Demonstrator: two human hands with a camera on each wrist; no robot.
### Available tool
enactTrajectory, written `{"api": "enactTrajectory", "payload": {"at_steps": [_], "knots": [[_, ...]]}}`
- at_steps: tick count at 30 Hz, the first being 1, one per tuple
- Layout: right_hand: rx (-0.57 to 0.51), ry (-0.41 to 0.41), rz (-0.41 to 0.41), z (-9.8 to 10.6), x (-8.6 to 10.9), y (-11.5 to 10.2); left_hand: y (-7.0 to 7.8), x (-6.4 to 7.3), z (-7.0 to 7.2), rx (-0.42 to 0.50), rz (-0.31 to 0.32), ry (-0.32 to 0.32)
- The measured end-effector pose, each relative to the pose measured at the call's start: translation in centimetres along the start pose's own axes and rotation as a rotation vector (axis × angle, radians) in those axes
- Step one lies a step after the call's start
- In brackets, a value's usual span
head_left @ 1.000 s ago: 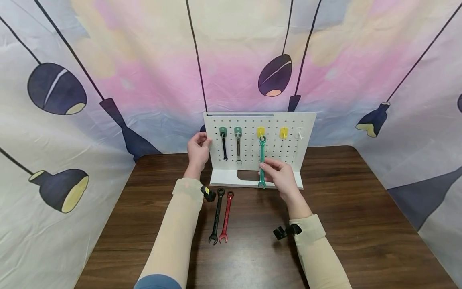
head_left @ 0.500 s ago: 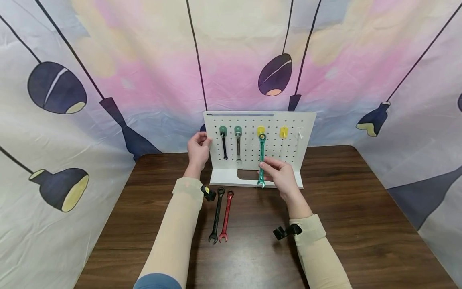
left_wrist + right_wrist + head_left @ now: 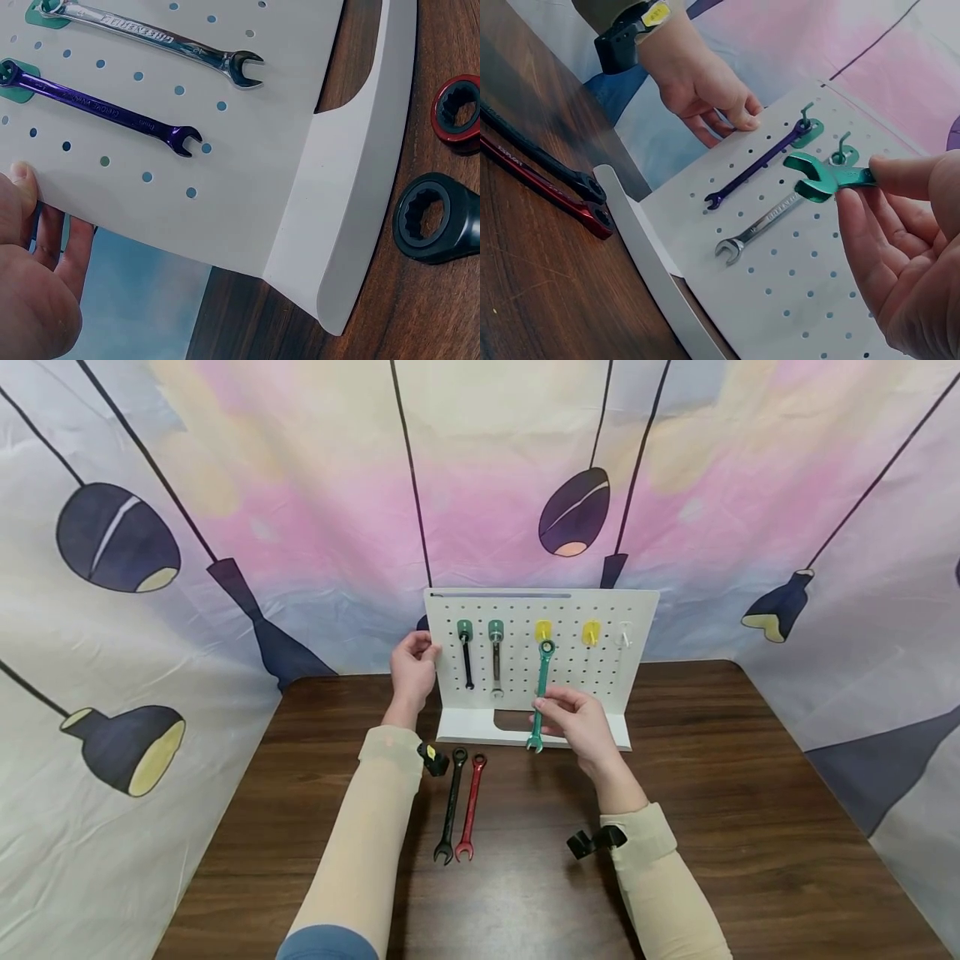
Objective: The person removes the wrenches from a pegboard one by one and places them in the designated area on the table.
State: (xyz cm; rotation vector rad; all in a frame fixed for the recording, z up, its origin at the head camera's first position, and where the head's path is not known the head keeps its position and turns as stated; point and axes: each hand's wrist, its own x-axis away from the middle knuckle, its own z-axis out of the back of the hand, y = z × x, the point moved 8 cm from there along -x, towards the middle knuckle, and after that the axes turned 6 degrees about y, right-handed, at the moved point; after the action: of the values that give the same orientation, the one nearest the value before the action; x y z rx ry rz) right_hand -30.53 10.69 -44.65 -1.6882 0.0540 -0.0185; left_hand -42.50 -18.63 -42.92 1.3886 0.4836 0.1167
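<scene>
My right hand [image 3: 581,722] pinches a green combination wrench [image 3: 543,685] near its open end, between thumb and fingers. The wrench's ring end overlaps the left yellow hook [image 3: 543,628] in the head view; whether it sits on the hook I cannot tell. My left hand [image 3: 412,668] grips the left edge of the white pegboard [image 3: 525,685], thumb in front and fingers behind. A purple wrench [image 3: 105,109] and a silver wrench [image 3: 154,31] hang from green hooks on the board. In the right wrist view the green wrench's open jaw points towards the board's left side.
A black wrench [image 3: 452,806] and a red wrench [image 3: 472,806] lie side by side on the brown wooden table [image 3: 315,860], in front of the board. Another yellow hook [image 3: 591,633] and a clear hook [image 3: 624,634] stick out at the board's right. A patterned curtain [image 3: 315,510] hangs behind.
The green wrench's lower, open end has swung slightly left, so the wrench now tilts. My left hand stays on the board's edge.
</scene>
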Motion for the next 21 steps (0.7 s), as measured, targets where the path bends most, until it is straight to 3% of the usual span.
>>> {"api": "enactTrajectory", "payload": {"at_steps": [11, 21], "knots": [[0.002, -0.037, -0.030, -1.1, 0.2, 1.0, 0.1, 0.1, 0.0, -0.006, 0.010, -0.003], [0.065, -0.185, -0.048, -3.0, 0.8, 3.1, 0.1, 0.0, 0.1, 0.000, 0.002, -0.002]]}}
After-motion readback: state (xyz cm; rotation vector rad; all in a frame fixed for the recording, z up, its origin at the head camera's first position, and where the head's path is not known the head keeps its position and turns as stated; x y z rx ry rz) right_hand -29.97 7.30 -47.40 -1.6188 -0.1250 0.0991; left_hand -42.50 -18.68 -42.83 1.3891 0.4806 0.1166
